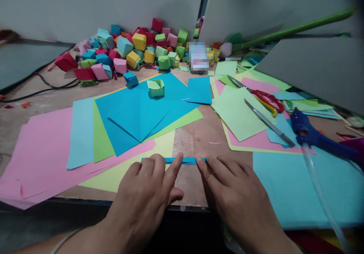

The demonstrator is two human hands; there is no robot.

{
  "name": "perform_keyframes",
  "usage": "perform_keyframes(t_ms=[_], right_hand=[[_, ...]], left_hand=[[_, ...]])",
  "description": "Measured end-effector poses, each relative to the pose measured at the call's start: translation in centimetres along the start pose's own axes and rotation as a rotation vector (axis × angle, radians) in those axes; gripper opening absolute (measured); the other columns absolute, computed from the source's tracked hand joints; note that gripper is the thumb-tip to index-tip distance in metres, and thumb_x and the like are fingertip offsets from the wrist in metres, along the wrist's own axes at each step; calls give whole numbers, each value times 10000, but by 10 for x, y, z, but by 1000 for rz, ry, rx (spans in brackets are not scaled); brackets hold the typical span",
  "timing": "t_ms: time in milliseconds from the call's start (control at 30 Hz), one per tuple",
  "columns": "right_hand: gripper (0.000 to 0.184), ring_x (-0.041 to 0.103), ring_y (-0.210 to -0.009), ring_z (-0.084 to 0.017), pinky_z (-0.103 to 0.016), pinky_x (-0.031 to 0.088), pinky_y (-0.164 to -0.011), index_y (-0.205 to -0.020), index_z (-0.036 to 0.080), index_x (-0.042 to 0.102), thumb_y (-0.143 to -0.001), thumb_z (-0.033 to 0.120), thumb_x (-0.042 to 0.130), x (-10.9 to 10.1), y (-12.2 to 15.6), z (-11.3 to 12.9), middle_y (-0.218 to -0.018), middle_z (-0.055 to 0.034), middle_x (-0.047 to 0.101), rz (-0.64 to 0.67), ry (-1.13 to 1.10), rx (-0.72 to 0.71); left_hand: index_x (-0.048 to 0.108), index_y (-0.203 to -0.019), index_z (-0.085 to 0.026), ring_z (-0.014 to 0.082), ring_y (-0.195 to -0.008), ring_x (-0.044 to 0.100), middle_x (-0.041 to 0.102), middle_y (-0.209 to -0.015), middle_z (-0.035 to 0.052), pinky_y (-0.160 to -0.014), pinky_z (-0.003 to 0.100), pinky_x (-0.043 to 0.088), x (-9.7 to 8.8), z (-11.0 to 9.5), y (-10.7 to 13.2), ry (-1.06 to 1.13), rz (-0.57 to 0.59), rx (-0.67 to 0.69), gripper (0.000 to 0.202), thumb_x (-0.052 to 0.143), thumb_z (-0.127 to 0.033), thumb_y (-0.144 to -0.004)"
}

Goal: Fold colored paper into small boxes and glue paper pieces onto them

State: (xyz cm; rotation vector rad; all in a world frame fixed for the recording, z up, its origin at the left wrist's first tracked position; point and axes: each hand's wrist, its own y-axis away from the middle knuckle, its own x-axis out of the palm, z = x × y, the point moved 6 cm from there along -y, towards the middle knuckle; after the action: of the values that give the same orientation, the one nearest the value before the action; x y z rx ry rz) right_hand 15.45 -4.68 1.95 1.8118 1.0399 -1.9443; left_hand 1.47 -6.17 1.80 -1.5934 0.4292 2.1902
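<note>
The blue strip [189,160] lies flat on the counter [190,184], likely light and easily creased, best held near both ends, where the left grip [142,189] presses unclosed and whether the right grip [237,187] pinches I cannot tell.

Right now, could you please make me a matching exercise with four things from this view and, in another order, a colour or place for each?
Things:
1. narrow folded strip
2. scissors
3. small open paper box
4. glue gun

Descriptions:
A. pale green, on a large blue sheet
B. dark blue, toward the picture's right edge
C. red and yellow at one end
D. blue, touched by the left hand and right hand

Pairs: 1-D, 2-C, 3-A, 4-B
</note>
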Motion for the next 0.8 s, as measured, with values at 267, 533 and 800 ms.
perform_keyframes(t_ms=[267, 533, 800], right_hand=[[349, 556, -905, -277, -405, 404, -752, -1160, 93, 670, -907, 87, 430, -1, 0, 0, -1038, -111, 700, -10, 0, -10], [360, 551, -917, -274, -396, 405, -748, -1169, 95, 666, -912, 80, 414, -1, 0, 0, -1044, -111, 697, -17, 17, -7], [363, 552, -870, -267, -393, 402, -722, -1162, 78, 665, -911, 62, 404, 1, 1, -1, -1015, -123, 699, -23, 11, -28]], left_hand=[[463, -1405, -198, 235, -717, 552, 629, -839, 75, -546, 335, 384, 2, 1, -1, 32, 25, -73, 639, 480, -578, -892], [557, -1313, -85, 292, -877, 560, 653, -978, 133, -644, 388, 445, 8, 14, 20, -18, 66, -86, 606, 622, -470, -850], [691, -1004, -77, 344, -928, 546, 618, -1031, 165, -714, 469, 468, 8, 47, 38, -6, 71, -202, 380, 523, -407, -915]])
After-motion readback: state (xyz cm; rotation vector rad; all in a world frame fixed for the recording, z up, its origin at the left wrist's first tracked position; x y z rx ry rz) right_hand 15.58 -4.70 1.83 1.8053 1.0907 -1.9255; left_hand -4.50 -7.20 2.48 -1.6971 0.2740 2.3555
